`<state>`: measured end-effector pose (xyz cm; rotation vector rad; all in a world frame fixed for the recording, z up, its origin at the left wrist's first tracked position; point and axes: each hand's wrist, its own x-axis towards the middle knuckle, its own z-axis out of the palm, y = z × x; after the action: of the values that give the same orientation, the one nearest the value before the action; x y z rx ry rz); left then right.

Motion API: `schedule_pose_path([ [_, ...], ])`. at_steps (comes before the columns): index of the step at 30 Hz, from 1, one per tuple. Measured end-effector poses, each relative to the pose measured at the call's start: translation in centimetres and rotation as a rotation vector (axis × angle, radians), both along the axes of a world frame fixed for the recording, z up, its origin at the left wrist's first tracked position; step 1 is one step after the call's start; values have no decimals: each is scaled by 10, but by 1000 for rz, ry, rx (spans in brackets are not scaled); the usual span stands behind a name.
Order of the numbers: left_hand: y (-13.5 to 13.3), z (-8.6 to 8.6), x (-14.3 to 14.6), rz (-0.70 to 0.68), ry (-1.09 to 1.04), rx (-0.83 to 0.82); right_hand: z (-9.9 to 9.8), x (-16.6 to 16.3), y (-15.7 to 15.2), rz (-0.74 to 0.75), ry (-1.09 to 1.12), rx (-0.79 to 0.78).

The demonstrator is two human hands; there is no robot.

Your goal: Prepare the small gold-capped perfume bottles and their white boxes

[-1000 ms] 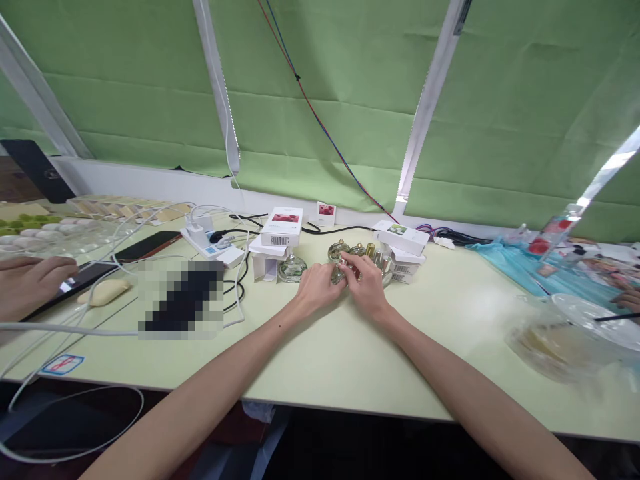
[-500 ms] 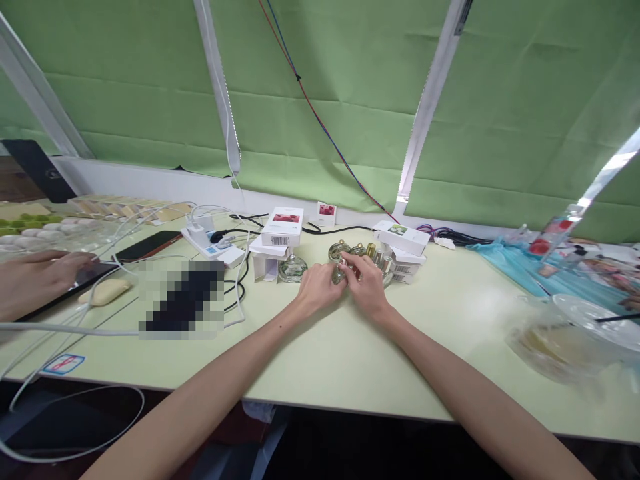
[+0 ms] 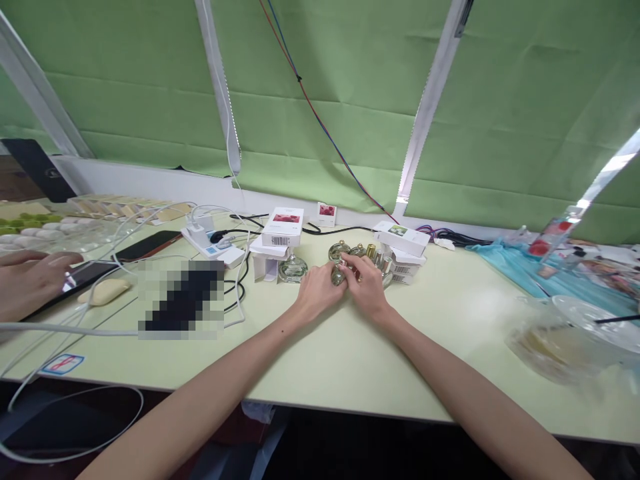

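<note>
A person's left hand (image 3: 317,291) and right hand (image 3: 369,287) meet over a small glass bottle (image 3: 339,275) near the back of a pale green counter (image 3: 350,360). Both hands are curled shut on it, fingertips pressed in from either side. The bottle sits low between the two hands, at or just above the counter surface. It is mostly hidden, and only a glint of glass and metal shows in the gap between the thumbs. Which hand has the body and which the top cannot be made out.

The work looks like fine fingertip handling of one bottle in a crowded spot, and it seems best done with the bottle kept low. One hand would steady the glass while the other does the small turning or pulling, with wrists resting on the counter for control. Smooth glass is likely to slip, so a firm pinch at the widest part would serve better than a squeeze on the neck.

Just behind the right hand's knuckles stands a cluster of perfume bottles (image 3: 356,251), close enough to be knocked over by a careless lift. A round clear bottle (image 3: 293,269) stands just left of the left hand, beside an open white box (image 3: 267,261). More white cartons (image 3: 401,237) are stacked to the right of the cluster. At the far left, a co-worker's hand (image 3: 30,280) rests on a dark screen (image 3: 87,273), well apart from the work.
</note>
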<state>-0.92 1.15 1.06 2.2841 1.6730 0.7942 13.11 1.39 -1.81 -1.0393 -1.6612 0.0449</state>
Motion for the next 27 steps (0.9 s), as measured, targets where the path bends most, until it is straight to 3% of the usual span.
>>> schedule_pose_path([
  [14,-8,-5,3,-148,-180,-26,4,3,0,13,20,-2],
  [27,-10,-2,3,-297,-307,-145,4,8,1,31,21,-5],
])
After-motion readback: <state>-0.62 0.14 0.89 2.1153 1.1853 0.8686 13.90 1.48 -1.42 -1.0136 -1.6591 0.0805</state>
